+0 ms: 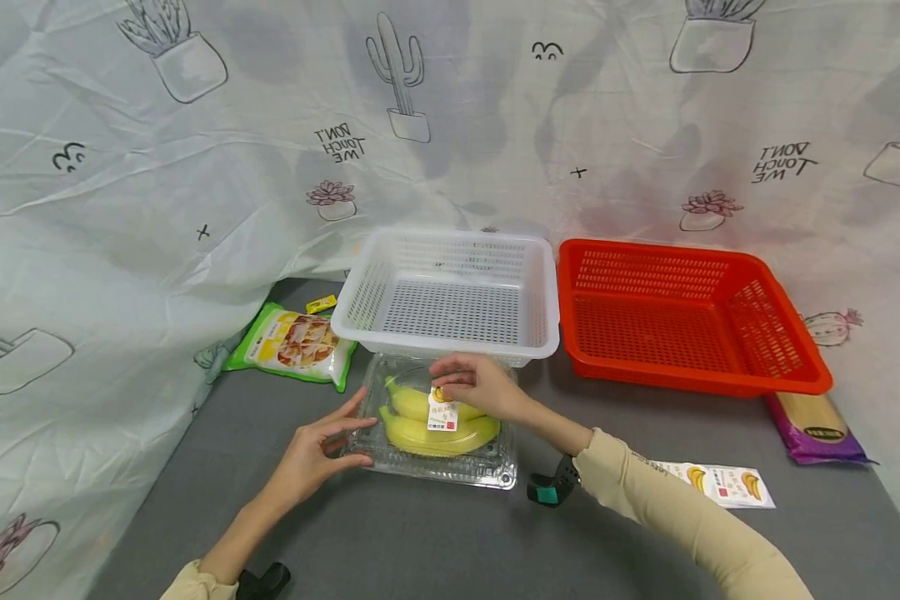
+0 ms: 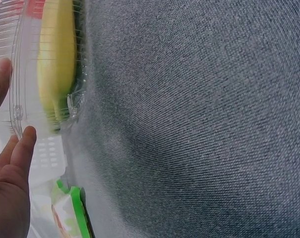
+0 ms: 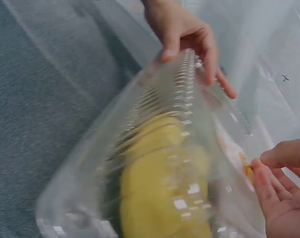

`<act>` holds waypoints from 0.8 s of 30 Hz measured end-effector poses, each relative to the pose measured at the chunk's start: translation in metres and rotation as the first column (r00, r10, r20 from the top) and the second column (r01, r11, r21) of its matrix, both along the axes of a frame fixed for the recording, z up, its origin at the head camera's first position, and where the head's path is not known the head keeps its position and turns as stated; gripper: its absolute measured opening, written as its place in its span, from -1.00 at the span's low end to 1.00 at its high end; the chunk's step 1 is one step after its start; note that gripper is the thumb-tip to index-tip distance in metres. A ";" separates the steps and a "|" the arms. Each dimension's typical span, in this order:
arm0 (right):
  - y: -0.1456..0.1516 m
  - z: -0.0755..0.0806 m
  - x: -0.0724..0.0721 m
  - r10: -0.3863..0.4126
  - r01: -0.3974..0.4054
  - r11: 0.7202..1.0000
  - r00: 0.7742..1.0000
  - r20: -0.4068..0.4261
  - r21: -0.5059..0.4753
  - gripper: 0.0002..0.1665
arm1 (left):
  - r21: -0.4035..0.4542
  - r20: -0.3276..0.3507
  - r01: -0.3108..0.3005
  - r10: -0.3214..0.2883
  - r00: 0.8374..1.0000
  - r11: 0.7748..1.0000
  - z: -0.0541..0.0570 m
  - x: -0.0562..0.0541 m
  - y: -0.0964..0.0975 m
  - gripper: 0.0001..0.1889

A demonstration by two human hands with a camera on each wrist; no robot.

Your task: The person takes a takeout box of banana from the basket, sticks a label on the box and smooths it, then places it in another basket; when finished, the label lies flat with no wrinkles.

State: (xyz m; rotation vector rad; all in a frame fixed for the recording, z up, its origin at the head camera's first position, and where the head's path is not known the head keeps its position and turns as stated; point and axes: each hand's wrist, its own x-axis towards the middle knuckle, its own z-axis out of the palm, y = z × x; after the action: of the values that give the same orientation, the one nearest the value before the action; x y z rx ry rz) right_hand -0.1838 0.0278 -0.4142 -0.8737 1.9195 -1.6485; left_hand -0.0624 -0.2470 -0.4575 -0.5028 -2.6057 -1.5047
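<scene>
A clear plastic clamshell box (image 1: 441, 471) with two yellow bananas (image 1: 441, 437) inside lies on the grey table in front of the white basket. On its lid is a white banana sticker (image 1: 442, 417). My right hand (image 1: 487, 390) pinches the sticker's upper edge between thumb and fingers; the right wrist view shows the fingertips (image 3: 261, 166) at its orange print. With fingers spread and fairly straight, my left hand (image 1: 317, 450) rests against the box's left side. In the left wrist view, those fingertips (image 2: 28, 134) touch the clear wall.
Behind the box stand a white basket (image 1: 450, 343) and a red basket (image 1: 667, 379). A green snack bag (image 1: 296, 343) and small yellow packet (image 1: 321, 305) lie left. On the right are a sheet of banana stickers (image 1: 720, 485) and a purple package (image 1: 823, 433), partly under the red basket.
</scene>
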 end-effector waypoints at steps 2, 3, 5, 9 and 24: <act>0.001 -0.002 0.003 0.017 -0.017 1.000 1.000 -0.005 -0.006 -0.62 | -0.010 -0.005 -0.001 0.001 1.000 1.000 -0.001 0.000 0.000 -0.44; 0.001 -0.003 0.004 0.027 -0.027 1.000 1.000 -0.003 -0.012 -0.62 | -0.013 -0.005 0.001 -0.001 1.000 1.000 -0.001 0.001 0.000 -0.44; 0.003 -0.004 0.008 0.045 -0.045 0.999 0.999 0.000 -0.015 -0.61 | -0.020 -0.005 0.003 -0.003 1.000 1.000 -0.001 0.001 0.000 -0.43; 0.007 -0.006 0.020 0.098 -0.098 0.995 0.995 0.030 -0.016 -0.60 | -0.025 0.006 -0.003 0.004 1.000 1.000 0.001 0.002 -0.001 -0.43; 0.051 -0.014 0.065 -0.141 0.106 0.989 0.899 -0.414 -0.106 -0.58 | -0.073 -0.025 -0.007 0.005 1.000 0.997 -0.001 0.004 0.002 -0.38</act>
State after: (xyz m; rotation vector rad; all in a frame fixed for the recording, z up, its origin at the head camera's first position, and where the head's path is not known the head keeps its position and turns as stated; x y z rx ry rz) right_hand -0.1193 0.0783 -0.4282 -1.2495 2.2439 -1.7277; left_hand -0.0584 -0.2453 -0.4587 -0.5165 -2.6489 -1.3973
